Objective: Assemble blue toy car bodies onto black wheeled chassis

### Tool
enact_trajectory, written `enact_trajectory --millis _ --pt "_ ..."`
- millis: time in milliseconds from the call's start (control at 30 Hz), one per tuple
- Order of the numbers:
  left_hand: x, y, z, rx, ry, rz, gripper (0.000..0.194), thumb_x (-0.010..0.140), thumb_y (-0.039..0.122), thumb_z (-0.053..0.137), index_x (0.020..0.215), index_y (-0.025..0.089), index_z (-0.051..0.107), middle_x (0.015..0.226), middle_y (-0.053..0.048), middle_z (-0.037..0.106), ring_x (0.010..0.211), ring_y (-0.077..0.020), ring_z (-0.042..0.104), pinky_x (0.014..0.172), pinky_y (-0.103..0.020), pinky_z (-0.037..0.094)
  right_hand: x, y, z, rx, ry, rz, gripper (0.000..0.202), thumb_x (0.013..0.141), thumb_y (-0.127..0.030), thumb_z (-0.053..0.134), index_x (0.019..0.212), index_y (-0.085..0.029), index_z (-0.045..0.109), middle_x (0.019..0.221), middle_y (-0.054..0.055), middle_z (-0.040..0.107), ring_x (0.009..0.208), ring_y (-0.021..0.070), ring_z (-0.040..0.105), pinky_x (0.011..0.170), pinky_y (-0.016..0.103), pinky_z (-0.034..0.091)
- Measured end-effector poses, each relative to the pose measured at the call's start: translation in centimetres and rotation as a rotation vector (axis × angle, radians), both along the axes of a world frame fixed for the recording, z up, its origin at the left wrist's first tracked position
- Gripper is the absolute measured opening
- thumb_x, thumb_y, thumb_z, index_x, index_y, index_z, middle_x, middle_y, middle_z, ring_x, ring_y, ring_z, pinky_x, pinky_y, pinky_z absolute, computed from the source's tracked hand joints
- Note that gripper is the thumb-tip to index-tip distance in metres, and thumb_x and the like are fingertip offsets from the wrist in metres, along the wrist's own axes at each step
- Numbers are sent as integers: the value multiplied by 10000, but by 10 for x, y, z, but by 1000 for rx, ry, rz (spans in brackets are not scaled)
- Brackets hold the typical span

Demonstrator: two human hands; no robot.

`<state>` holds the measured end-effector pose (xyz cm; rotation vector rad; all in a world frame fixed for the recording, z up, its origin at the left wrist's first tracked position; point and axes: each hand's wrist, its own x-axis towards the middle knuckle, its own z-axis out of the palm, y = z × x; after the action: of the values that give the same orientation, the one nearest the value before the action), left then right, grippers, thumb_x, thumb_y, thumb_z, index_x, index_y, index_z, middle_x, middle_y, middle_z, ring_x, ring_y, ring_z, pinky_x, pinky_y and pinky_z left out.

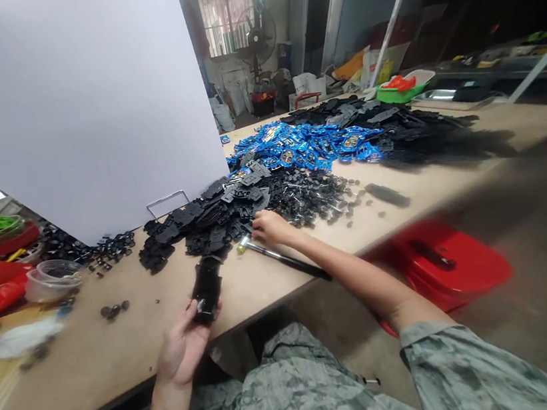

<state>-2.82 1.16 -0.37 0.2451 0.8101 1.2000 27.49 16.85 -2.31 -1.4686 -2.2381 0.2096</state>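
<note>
Black part (207, 290) in left fingers (190, 311); curled right fingers (259, 225) beside shiny tool (279, 257), hold unclear.

We're looking through a single camera worn on the person's head, so no second view is sharing any of this scene. It's facing forward and down over the near edge of the desk (246, 303), sitting close above the person's own lap (296, 377), and it's reaching past the far edge to the fan (255, 36) in the background.
</note>
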Motion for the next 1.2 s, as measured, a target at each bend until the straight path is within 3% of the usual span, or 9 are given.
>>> enact_trajectory --millis 133,267,400,533,633,733,800,1033,1200 --pt "-4 -5 3 61 -22 -77 691 967 31 425 1628 34 222 1408 -291 618 1281 -336 653 1061 -438 579 16 -2 -2 21 15 46 126 928 -217 676 843 -175 760 887 69 676 864 190 600 766 280 437" --pt "0 -5 4 35 -61 -88 671 973 54 419 1611 -21 225 1390 -292 631 1264 -312 668 1054 -392 582 32 -9 -6 25 25 125 77 819 -122 743 788 -191 758 799 49 681 825 193 608 736 274 451" --pt "4 -5 5 23 -73 -102 578 1028 167 427 1578 11 342 1405 -255 636 1150 -280 729 958 -367 625 47 -18 -1 90 99 128 140 852 -101 667 809 -190 767 825 67 720 830 203 645 756 295 497" --pt "7 -5 8 1 -22 -193 478 1057 299 425 1414 15 567 1396 -230 651 1041 -301 757 854 -398 653 55 -39 20 168 223 121 169 945 -192 596 966 -198 764 952 81 752 862 203 685 788 325 543" --pt "15 -6 11 7 -23 -302 418 1048 283 443 1309 34 656 1416 -205 645 1060 -316 751 864 -420 647 34 -72 39 163 291 252 158 987 -273 605 1023 -225 751 981 64 743 885 182 683 779 309 549" --pt "26 -8 11 44 -56 -392 381 1029 256 479 1273 42 677 1386 -221 661 1102 -342 736 937 -482 614 -1 -108 53 234 298 596 220 1025 -210 527 1064 -221 744 1000 90 705 913 189 623 803 345 531" --pt "30 -10 10 77 -52 -421 345 1009 221 514 1259 53 681 1324 -225 695 1105 -346 734 991 -526 580 -21 -124 58 286 219 713 279 1037 -168 464 1105 -214 730 979 95 686 914 199 581 872 408 518" --pt "28 -17 11 157 21 -485 307 916 97 623 1215 114 692 1176 -169 757 1029 -296 756 1014 -543 562 -36 -131 63 397 61 817 259 1062 -206 436 1069 -176 692 937 85 648 921 206 531 1011 524 465" --pt "25 -19 10 181 38 -534 436 882 96 679 1308 183 650 1302 -152 711 1068 -310 752 979 -523 585 -35 -127 61 402 -13 855 278 1072 -239 426 1036 -170 692 966 99 651 959 221 532 1031 592 435"
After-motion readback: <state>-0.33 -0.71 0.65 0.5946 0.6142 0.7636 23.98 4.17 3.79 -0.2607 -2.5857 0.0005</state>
